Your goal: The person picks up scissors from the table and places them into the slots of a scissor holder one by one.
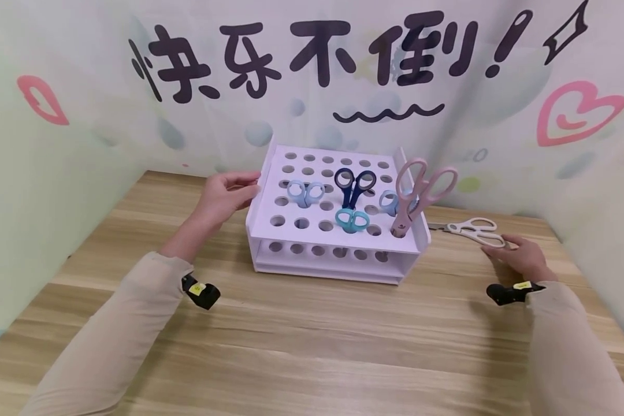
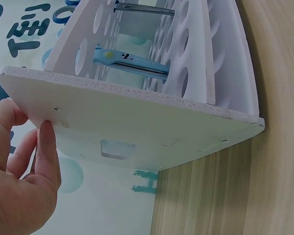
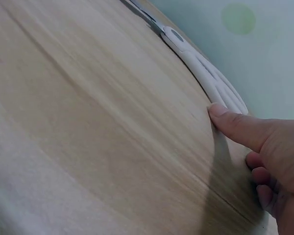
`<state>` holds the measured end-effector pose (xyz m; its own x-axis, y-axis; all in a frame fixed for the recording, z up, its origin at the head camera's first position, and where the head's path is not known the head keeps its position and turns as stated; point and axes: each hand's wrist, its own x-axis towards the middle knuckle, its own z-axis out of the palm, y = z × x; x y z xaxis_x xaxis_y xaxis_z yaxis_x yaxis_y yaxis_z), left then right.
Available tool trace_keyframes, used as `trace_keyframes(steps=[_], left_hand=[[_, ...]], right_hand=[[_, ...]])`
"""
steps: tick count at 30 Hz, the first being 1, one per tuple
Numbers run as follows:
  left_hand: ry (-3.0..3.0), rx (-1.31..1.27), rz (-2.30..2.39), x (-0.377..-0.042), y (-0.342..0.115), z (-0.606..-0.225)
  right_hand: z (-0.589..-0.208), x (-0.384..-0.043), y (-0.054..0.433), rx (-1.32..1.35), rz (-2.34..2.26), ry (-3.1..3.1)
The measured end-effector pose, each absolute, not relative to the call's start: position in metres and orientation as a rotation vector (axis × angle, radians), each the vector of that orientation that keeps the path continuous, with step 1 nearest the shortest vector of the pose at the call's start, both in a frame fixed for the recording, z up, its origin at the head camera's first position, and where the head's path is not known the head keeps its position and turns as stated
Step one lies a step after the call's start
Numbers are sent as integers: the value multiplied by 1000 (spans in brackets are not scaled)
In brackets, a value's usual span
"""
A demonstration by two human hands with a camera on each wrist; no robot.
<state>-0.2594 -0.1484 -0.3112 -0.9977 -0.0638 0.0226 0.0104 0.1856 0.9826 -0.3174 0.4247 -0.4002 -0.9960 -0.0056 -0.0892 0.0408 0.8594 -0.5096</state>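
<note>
A white rack (image 1: 338,242) with rows of round holes stands on the table. My left hand (image 1: 226,199) touches its left side panel (image 2: 112,122) with the fingertips. To the right of the rack lies a pair of scissors with white handles (image 1: 468,228), blades towards the rack. My right hand (image 1: 522,257) pinches the handle end, the thumb along its near edge in the right wrist view. Upright in the holes are pink scissors (image 1: 403,202), dark blue scissors (image 1: 349,193), teal scissors (image 1: 352,219) and two light blue pairs, one of them (image 1: 305,193) on the left.
The wooden table (image 1: 312,346) ends at a printed backdrop (image 1: 312,121) close behind the rack. A pale side wall (image 1: 26,202) borders the table on the left, and another stands near my right hand. Several rack holes hold nothing.
</note>
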Motion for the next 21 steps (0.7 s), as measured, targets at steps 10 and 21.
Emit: trace_keyframes(steps=[10,21], left_hand=[[-2374,76,-1955,-260,-149,-311],[-2365,84,-1957,-262,-148,-311]], right_hand=[[-407,-318,428,46,-804,3008],[-408,-315,431,82,-891,3060]])
